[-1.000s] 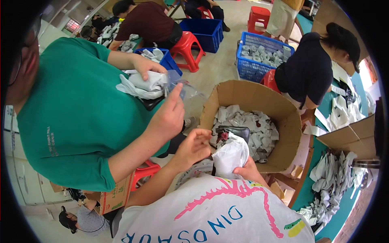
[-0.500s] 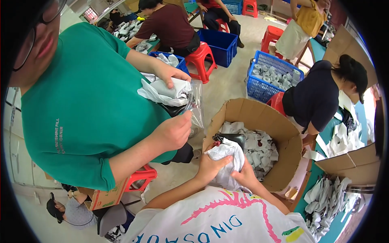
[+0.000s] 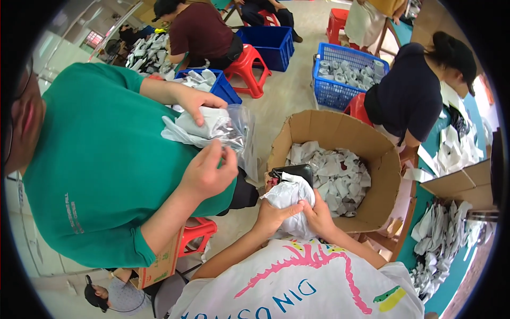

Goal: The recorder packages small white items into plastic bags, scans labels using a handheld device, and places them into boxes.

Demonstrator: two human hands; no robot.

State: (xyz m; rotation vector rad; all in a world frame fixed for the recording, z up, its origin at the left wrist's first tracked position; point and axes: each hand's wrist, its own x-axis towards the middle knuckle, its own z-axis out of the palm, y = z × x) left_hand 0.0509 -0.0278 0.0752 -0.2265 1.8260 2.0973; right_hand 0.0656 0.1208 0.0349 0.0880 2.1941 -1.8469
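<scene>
My left hand [image 3: 273, 217] and my right hand [image 3: 320, 215] grip a bundle of crumpled white paper [image 3: 289, 192] from both sides, thumbs close together on top. A flat, glossy black item [image 3: 298, 171] sticks out of the paper's far end, with something small and dark red beside it; its kind I cannot make out. The bundle is in front of my chest, at the near left rim of a big cardboard box [image 3: 383, 186]. Inside that box lie many white paper-wrapped pieces [image 3: 340, 186].
Close on my left, a person in green [image 3: 106, 165] handles a white bundle with a clear plastic bag [image 3: 241, 130]. Blue crates [image 3: 340, 93] and red stools [image 3: 248, 69] stand beyond. At right, a person in dark clothes [image 3: 409, 90] sits by a green table [image 3: 411, 239] heaped with white strips.
My view has shifted a little. My right thumb has moved up beside my left thumb on the bundle. The neighbour's nearer hand has come off the bag's edge.
</scene>
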